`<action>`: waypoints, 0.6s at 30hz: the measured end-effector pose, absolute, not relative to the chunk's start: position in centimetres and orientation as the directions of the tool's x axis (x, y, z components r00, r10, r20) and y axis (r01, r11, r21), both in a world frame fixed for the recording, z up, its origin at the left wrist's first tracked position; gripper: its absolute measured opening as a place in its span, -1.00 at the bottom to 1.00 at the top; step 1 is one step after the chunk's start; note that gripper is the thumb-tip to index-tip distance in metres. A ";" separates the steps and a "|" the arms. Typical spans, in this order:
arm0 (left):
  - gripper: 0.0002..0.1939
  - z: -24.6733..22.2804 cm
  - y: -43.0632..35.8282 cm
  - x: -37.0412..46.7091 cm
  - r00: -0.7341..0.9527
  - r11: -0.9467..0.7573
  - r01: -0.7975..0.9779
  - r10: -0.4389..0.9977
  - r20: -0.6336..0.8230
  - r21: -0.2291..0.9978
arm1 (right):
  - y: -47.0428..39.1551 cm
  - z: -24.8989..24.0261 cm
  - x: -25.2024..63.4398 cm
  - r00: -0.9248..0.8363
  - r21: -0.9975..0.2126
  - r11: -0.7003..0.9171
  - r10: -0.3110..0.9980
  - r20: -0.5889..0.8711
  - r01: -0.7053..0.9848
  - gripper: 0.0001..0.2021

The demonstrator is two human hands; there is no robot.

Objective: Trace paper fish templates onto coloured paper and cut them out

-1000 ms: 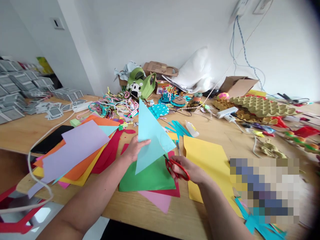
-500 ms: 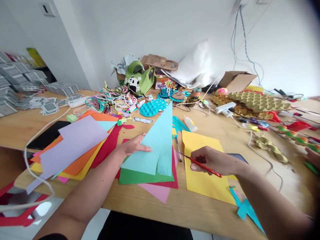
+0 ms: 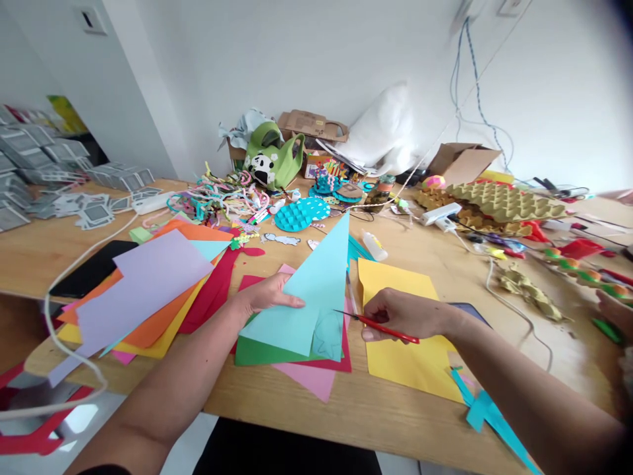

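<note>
A light blue paper sheet [image 3: 319, 277] rises to a point at the middle of the table, with a pencil outline on its lower right corner. My left hand [image 3: 274, 293] grips it at its left edge, thumb on top. In my right hand [image 3: 395, 313] are red-handled scissors [image 3: 383, 328], their dark blades pointing left over the blue sheet's right part. Under the blue sheet lie green paper [image 3: 257, 353], red paper and pink paper [image 3: 309, 379]. A yellow sheet [image 3: 405, 369] lies beneath my right hand.
Colored papers [image 3: 143, 284] and a black phone [image 3: 93, 267] lie left. Behind are pipe cleaners, a green bag [image 3: 277, 158] and a glue bottle [image 3: 374, 245]. Egg trays [image 3: 509, 201] sit right, near another person's hand [image 3: 616, 313]. Blue scraps [image 3: 484, 409] lie front right.
My right hand has moved left with the scissors, and the blades now overlap the blue sheet. The blue sheet has shifted slightly to the right and down.
</note>
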State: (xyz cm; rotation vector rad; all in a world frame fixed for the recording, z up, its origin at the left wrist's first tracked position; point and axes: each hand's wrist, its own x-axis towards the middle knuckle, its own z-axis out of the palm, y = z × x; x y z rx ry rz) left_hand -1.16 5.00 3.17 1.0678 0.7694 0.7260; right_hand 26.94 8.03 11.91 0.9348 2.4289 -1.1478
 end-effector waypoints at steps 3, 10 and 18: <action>-0.45 3.0 5.0 -1.2 0.546 0.301 -0.148 0.819 -0.176 0.942 | 8.2 11.7 26.8 -0.753 -0.587 0.472 0.431 -0.497 0.657 -0.45; -0.43 2.8 5.1 -1.1 0.549 0.308 -0.106 0.811 -0.203 0.945 | 8.5 10.9 27.1 -0.708 -0.583 0.406 0.476 -0.522 0.704 -0.45; -0.46 2.5 5.2 -1.1 0.553 0.320 -0.092 0.804 -0.219 0.943 | 8.4 10.9 27.0 -0.693 -0.569 0.403 0.498 -0.522 0.717 -0.43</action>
